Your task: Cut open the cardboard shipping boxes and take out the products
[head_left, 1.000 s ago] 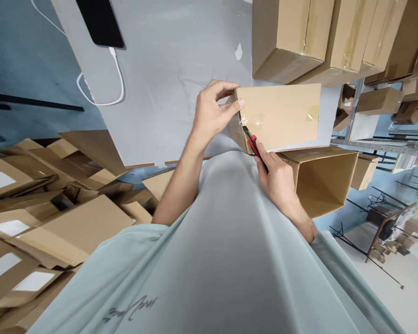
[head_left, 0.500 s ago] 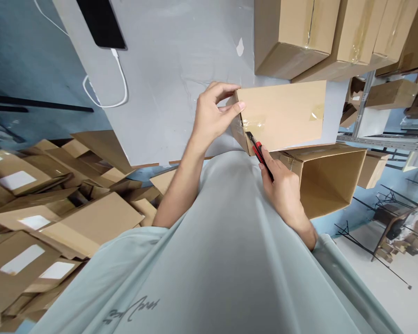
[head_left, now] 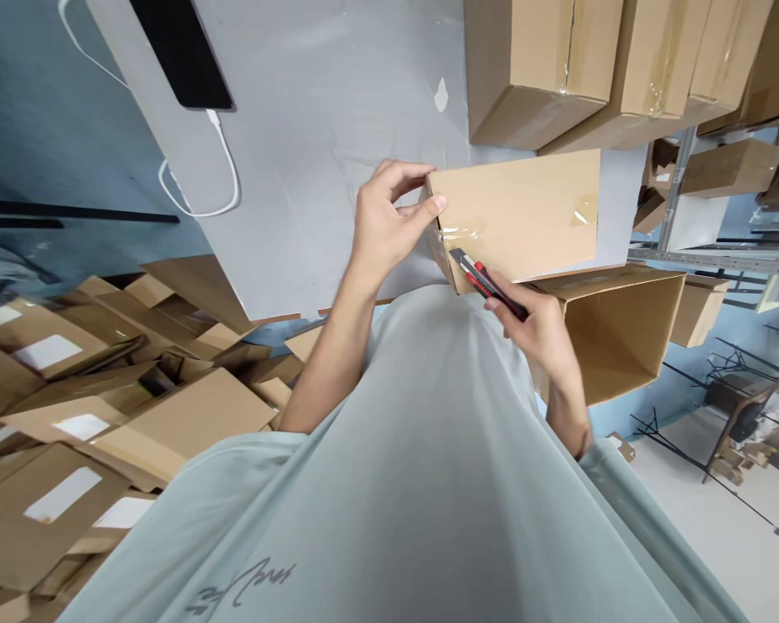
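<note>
A taped cardboard box (head_left: 525, 203) lies on the grey table near its front edge, against my body. My left hand (head_left: 393, 216) grips the box's left end, thumb on top and fingers on the far side. In my right hand (head_left: 536, 324) is a red and black utility knife (head_left: 493, 285). Its blade points left and lies at the clear tape (head_left: 464, 229) by the box's left edge; whether it touches cannot be made out. A second piece of tape shows near the box's right end.
Taped cartons (head_left: 551, 78) stand at the back right of the table (head_left: 299, 173). A black phone (head_left: 182, 52) with a white cable (head_left: 230, 164) lies at the back left. An open carton (head_left: 616, 337) sits below right; flattened cardboard (head_left: 188, 415) piles up at left.
The knife has turned to a flatter angle, and its blade has come away from the box's left edge onto the top face. My right hand has shifted right. My left hand keeps its grip.
</note>
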`<state>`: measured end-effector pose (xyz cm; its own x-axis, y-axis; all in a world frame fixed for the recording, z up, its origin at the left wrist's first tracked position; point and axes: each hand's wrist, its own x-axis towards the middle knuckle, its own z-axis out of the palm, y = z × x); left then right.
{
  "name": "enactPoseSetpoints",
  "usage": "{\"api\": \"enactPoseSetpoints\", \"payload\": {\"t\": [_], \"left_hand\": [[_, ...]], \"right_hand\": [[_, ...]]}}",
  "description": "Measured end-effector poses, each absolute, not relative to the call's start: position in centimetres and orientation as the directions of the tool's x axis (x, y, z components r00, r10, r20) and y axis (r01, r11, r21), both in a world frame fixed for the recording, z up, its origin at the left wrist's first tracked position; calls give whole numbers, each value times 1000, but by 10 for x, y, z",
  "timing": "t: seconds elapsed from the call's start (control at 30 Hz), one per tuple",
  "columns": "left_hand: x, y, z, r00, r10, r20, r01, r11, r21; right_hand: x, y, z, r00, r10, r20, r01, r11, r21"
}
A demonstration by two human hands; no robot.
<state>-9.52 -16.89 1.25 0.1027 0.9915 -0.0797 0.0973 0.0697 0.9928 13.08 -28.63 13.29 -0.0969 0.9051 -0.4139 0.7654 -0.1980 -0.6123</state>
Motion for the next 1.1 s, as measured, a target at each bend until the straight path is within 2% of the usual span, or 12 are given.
{"api": "enactPoseSetpoints", "payload": {"t": [0.07,0.13,0.2,0.47,0.83,0.93,1.03,1.1], "left_hand": [[-96,-169,10,110,992,-62,112,50,992],[-96,-169,5,126,992,-30,114,15,993],[-95,-168,-2,131,991,8,98,-21,995],[-94,-164,-21,89,992,89,59,-94,994],[-94,-164,-22,84,992,92,44,-96,994],[-94,-164,-22,93,992,84,49,-89,995],[-95,-163,-22,91,993,78,56,-83,995],[-99,-161,-22,88,993,78,53,-82,995]], "right_hand": [[155,-272,123,-169,862,-478,605,-292,-741],[170,-263,117,-214,837,-504,510,-344,-788],[174,-260,116,-213,841,-496,493,-346,-798],[152,-281,148,-94,913,-397,692,-226,-685],[144,-285,143,-126,928,-351,772,-131,-622],[128,-286,154,-152,924,-350,880,-34,-473],[101,-284,163,-161,885,-438,979,87,-185],[84,-283,165,-177,848,-500,981,190,-26]]}}
